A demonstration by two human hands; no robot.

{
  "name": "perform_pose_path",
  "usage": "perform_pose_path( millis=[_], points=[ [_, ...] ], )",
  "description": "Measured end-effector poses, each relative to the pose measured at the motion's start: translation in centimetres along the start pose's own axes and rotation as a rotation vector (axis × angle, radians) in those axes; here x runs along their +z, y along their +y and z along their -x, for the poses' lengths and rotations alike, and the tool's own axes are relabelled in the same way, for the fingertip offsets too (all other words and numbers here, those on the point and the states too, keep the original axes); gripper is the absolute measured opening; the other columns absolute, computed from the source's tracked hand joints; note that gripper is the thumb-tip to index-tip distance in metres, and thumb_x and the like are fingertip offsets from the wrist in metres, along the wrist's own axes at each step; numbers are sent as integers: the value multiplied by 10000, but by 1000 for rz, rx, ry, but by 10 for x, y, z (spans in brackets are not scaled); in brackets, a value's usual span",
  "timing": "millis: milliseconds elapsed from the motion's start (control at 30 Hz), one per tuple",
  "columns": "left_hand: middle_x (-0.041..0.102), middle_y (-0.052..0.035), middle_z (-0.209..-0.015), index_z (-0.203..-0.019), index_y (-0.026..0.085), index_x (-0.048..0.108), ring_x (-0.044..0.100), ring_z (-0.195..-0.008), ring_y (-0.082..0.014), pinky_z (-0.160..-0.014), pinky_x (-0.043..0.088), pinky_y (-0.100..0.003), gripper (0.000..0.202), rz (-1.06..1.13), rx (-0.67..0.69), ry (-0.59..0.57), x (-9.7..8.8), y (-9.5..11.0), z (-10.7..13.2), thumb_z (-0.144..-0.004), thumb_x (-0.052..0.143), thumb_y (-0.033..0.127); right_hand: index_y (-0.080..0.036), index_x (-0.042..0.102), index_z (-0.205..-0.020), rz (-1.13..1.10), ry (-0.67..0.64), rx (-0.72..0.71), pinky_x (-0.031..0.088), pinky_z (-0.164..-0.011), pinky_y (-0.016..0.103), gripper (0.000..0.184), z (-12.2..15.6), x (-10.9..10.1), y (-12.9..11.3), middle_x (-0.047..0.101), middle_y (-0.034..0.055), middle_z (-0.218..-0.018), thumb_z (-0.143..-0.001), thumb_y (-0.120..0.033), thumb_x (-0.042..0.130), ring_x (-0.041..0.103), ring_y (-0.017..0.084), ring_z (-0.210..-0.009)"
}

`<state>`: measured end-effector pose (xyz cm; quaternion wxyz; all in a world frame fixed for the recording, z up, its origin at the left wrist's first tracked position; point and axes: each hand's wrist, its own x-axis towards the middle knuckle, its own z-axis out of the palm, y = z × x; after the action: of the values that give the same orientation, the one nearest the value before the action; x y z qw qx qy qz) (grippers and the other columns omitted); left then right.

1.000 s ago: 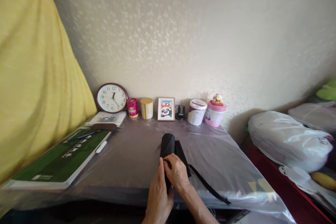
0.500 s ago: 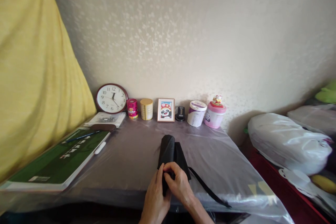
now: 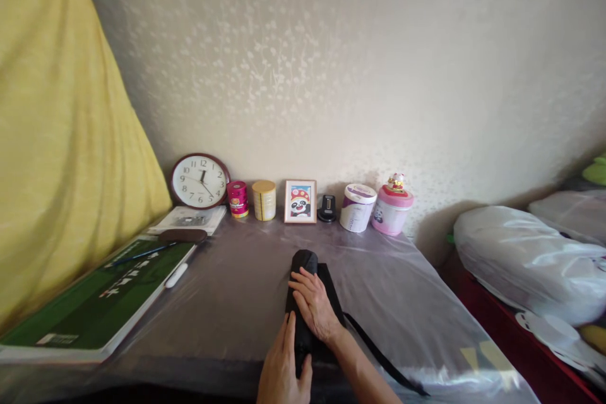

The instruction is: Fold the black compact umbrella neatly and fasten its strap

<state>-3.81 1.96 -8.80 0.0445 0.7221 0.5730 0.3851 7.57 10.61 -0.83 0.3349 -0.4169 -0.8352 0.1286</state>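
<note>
A black cloth roll, which looks like a folded umbrella (image 3: 303, 259), lies lengthwise on the table, its far end pointing toward the wall. My left hand (image 3: 285, 360) grips the near end, with fingers along the left side and thumb on the right. Farther up, my right hand (image 3: 315, 306) is laid across the roll, fingers curved over its top toward the left side; its thumb is hard to make out. Beside the roll on the right is a flat piece of black cloth (image 3: 330, 284), partly under my right wrist. A long black strap (image 3: 386, 363) trails from there to the table's front edge.
Plastic film covers the table (image 3: 227, 297). A green book (image 3: 95, 300), blue pen (image 3: 142, 255) and white marker (image 3: 177, 276) lie left. Along the wall stand a clock (image 3: 199, 181), a panda picture (image 3: 300, 202) and several canisters (image 3: 358, 208). Plastic bags (image 3: 521, 259) are at right.
My right hand has left its pinch beside the left hand and moved up the roll, fingers now stretched across it. My left hand has slid slightly nearer me. The view has shifted a little.
</note>
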Motion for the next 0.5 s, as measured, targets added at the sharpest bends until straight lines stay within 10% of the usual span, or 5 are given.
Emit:
perform_pose_path(
  millis=[500],
  points=[
    [334, -115, -1409, -1379, 107, 203, 363, -1268, -200, -1028, 346, -337, 647, 143, -260, -242, -25, 18, -11, -780, 405, 246, -158, 602, -1095, -111, 146, 477, 254, -1038, 343, 314, -68, -7, 62, 559, 110, -1234, -836, -245, 447, 446, 199, -1195]
  ],
)
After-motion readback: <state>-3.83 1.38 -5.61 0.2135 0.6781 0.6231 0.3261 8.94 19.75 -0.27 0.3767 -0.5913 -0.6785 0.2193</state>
